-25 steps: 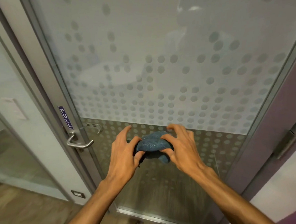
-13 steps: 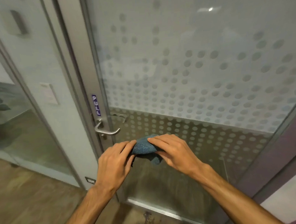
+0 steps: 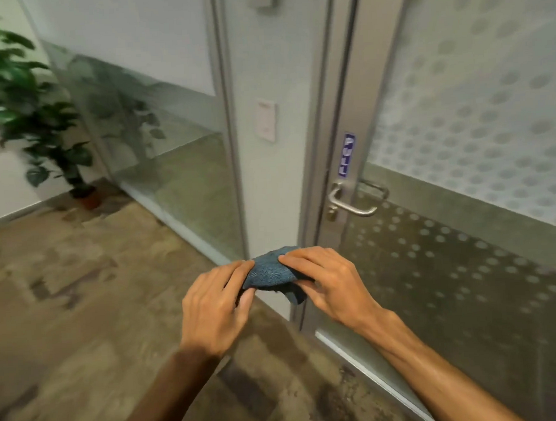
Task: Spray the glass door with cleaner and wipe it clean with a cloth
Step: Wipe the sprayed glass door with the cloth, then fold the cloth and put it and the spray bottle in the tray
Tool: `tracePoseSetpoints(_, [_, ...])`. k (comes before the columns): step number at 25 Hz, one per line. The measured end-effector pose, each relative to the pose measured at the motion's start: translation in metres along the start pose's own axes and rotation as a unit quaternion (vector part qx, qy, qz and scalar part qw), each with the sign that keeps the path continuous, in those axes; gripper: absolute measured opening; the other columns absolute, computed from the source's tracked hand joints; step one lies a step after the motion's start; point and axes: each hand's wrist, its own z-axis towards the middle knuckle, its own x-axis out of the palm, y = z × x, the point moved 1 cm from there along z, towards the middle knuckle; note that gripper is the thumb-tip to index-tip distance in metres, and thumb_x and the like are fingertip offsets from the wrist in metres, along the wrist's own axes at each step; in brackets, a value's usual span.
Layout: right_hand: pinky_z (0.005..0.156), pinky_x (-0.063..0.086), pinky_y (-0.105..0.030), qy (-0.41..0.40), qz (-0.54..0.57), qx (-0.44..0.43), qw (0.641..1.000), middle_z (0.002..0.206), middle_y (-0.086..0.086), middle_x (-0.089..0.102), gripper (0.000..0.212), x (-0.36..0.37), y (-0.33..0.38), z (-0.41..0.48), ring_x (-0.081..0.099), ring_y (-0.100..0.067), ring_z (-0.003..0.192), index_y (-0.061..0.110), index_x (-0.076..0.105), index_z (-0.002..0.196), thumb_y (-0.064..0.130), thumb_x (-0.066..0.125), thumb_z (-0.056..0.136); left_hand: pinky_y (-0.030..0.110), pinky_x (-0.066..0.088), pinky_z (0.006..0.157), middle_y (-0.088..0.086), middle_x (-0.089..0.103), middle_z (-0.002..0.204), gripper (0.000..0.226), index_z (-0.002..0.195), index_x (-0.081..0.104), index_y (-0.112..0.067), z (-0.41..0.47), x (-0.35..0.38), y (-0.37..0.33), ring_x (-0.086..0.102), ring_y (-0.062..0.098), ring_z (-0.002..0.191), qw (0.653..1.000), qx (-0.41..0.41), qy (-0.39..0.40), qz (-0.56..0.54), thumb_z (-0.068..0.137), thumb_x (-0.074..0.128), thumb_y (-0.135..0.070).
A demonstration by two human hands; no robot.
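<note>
Blue cloth (image 3: 268,271) bunched between hands – left hand (image 3: 212,305), right hand (image 3: 327,281) both pinching it

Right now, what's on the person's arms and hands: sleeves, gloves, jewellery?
Nothing worn that shows. Left hand and right hand are bare: no gloves, no rings visible. Left forearm and right forearm are bare to the frame's edge: no sleeves, watch or wristband.

The left forearm (image 3: 170,386) and right forearm (image 3: 423,363) reach forward, bare, converging in front of the body. The left hand (image 3: 215,307) and right hand (image 3: 327,285) sit knuckles-up with fingers curled, each pinching one side of a bunched blue cloth (image 3: 268,272) between them.
</note>
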Motion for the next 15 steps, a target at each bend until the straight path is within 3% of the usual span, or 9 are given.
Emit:
tracePoseSetpoints(6, [0.082, 0.057, -0.042, 0.048, 0.079, -0.077, 0.993, 0.118, -0.005, 0.075, 0.039, 0.099, 0.062, 0.059, 0.072, -0.026, 0.103, 0.010, 0.075, 0.123, 0.006, 0.079, 0.085, 0.032, 0.049, 0.079, 0.001, 0.077, 0.105, 0.035, 0.106, 0.077, -0.011, -0.049, -0.057, 0.083, 0.072, 0.023, 0.089, 0.991, -0.104, -0.023, 0.085, 0.071, 0.078, -0.007])
tracePoseSetpoints(10, [0.084, 0.054, -0.037, 0.039, 0.132, -0.171, 0.976, 0.118, -0.005, 0.074, 0.038, 0.163, 0.096, 0.104, 0.070, -0.026, 0.103, 0.010, 0.074, 0.124, 0.003, 0.075, 0.087, 0.031, 0.046, 0.086, 0.004, 0.076, 0.110, 0.038, 0.109, 0.075, -0.010, -0.076, -0.092, 0.135, 0.069, 0.022, 0.097, 0.973, -0.168, -0.023, 0.155, 0.073, 0.085, -0.013])
tracePoseSetpoints(13, [0.078, 0.056, -0.041, 0.025, 0.179, -0.222, 0.958, 0.114, -0.007, 0.075, 0.048, 0.214, 0.121, 0.142, 0.072, -0.027, 0.097, 0.010, 0.073, 0.123, -0.008, 0.077, 0.079, 0.031, 0.047, 0.085, 0.004, 0.077, 0.109, 0.043, 0.110, 0.075, -0.009, -0.086, -0.111, 0.174, 0.072, 0.023, 0.093, 0.954, -0.210, -0.020, 0.215, 0.069, 0.090, -0.014])
tracePoseSetpoints(15, [0.074, 0.057, -0.043, 0.027, 0.186, -0.249, 0.950, 0.113, -0.007, 0.076, 0.043, 0.247, 0.134, 0.168, 0.073, -0.028, 0.094, 0.008, 0.075, 0.121, -0.005, 0.078, 0.080, 0.032, 0.049, 0.084, 0.004, 0.077, 0.108, 0.044, 0.109, 0.076, -0.009, -0.087, -0.119, 0.202, 0.073, 0.024, 0.092, 0.941, -0.234, -0.021, 0.243, 0.068, 0.090, -0.014])
